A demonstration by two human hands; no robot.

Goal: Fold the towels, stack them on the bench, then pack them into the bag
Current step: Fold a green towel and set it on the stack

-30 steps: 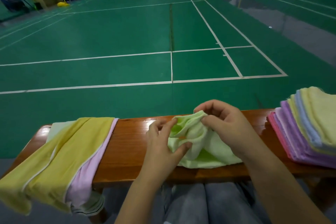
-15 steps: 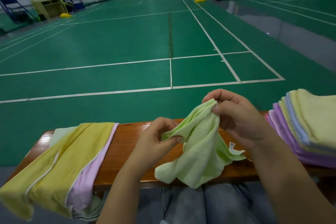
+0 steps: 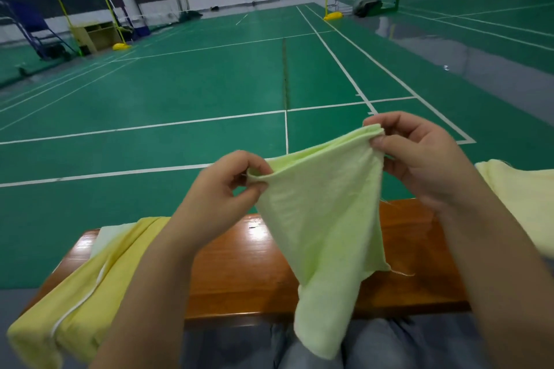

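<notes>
Fingers (image 3: 257, 186) of both hands pinch the green towel's (image 3: 323, 219) top corners above the desk (image 3: 248, 266); it hangs limp, light and soft, best held at corners.

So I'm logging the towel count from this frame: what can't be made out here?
- Folded stack, head view: cut off by the right edge; only its pale yellow top shows, no count possible.
- Yellow cloth on the bench: partly behind the left hand and forearm.
- Bag: cannot tell where it is.
</notes>
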